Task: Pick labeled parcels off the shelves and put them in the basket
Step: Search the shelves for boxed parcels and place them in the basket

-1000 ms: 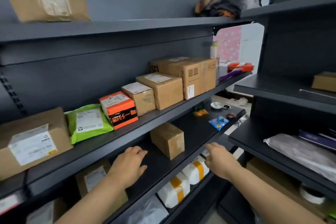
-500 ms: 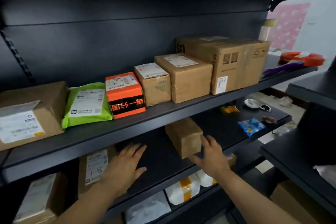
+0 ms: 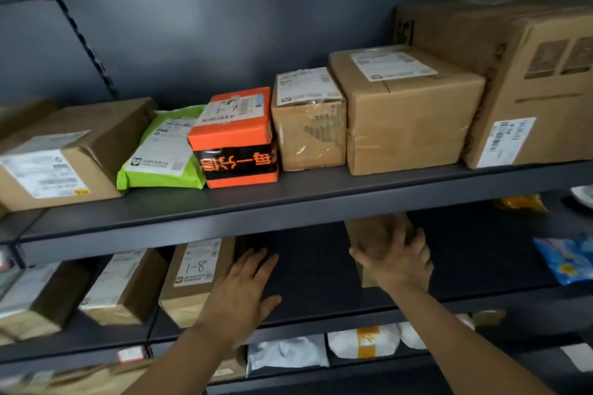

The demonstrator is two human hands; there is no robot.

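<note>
A small brown parcel (image 3: 369, 232) stands on the dark lower shelf (image 3: 321, 266). My right hand (image 3: 398, 263) is wrapped around its front, thumb on the left side and fingers on the right. To the left, my left hand (image 3: 240, 292) is spread flat and holds nothing, just beside a brown parcel (image 3: 192, 295) whose label reads "1-8". No basket is in view.
The upper shelf (image 3: 288, 202) carries a row of labeled parcels: a brown box (image 3: 73, 151), a green bag (image 3: 160, 154), an orange box (image 3: 234, 138), two brown boxes and a large carton (image 3: 519, 74). More parcels sit at lower left (image 3: 125, 285). White bags (image 3: 362, 341) lie below.
The view has moved closer to the shelves and lower. My right hand went from beside the small brown parcel to around it. My left hand stayed spread near the "1-8" parcel.
</note>
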